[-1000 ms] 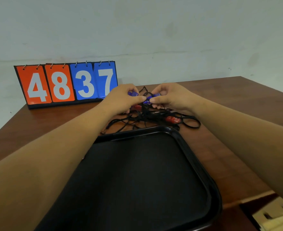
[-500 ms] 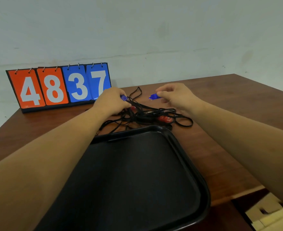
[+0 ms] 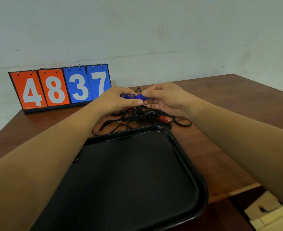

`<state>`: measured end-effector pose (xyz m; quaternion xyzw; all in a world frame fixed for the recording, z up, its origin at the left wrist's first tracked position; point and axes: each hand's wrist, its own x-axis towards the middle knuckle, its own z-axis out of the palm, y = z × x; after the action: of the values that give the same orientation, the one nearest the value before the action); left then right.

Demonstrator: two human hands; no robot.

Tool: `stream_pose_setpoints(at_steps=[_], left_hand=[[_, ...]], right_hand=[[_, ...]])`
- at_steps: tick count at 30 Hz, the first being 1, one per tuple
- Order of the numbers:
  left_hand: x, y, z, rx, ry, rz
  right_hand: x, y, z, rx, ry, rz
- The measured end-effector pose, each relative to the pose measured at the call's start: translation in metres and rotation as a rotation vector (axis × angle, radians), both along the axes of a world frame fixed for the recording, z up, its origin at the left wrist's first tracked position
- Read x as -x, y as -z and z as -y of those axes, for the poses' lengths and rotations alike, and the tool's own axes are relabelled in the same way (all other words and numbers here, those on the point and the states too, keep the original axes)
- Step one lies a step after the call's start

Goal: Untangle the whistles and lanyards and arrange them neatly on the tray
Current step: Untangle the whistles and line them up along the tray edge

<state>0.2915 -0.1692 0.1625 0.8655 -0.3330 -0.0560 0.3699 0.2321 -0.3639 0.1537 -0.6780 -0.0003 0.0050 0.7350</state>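
Left hand (image 3: 115, 101), right hand (image 3: 165, 99) pinching 2 blue whistles (image 3: 141, 97); 1 lanyard tangle (image 3: 137, 116); 1 tray (image 3: 137, 172)

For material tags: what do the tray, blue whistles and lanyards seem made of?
Tray: likely plastic, black, semi-gloss; its rim glints. Blue whistles: probably glossy plastic, bright highlights. Lanyards: limp thin black cord, matte, probably fabric; weave too fine to tell.

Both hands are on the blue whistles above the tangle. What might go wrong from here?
1. Pulling the blue whistles apart with the left hand and right hand may tighten knots in the black lanyards.
2. Lifting could drag the red whistle and loose loops onto the tray in a tangle.
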Motion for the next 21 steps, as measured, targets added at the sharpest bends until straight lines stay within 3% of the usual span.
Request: stream_pose_setpoints(at_steps=[6,7,10,12,15,21], left_hand=[[0.007,0.0,-0.004,0.029,-0.019,0.002],[0.008,-0.001,-0.005,0.059,-0.033,-0.033],[0.011,-0.005,-0.011,0.11,-0.077,-0.105],[0.012,-0.007,-0.019,0.111,-0.1,-0.109],[0.013,-0.008,-0.033,0.116,-0.154,-0.118],[0.02,-0.014,-0.061,0.128,-0.228,-0.13]], right_hand=[[0.006,0.003,0.001,0.008,0.004,-0.007],[0.007,0.006,0.004,0.136,0.069,-0.014],[0.012,0.02,0.023,0.96,0.244,0.024],[0.015,0.03,0.034,1.262,0.192,-0.056],[0.019,0.039,0.038,1.347,0.126,-0.188],[0.021,0.038,0.036,1.227,0.232,-0.092]])
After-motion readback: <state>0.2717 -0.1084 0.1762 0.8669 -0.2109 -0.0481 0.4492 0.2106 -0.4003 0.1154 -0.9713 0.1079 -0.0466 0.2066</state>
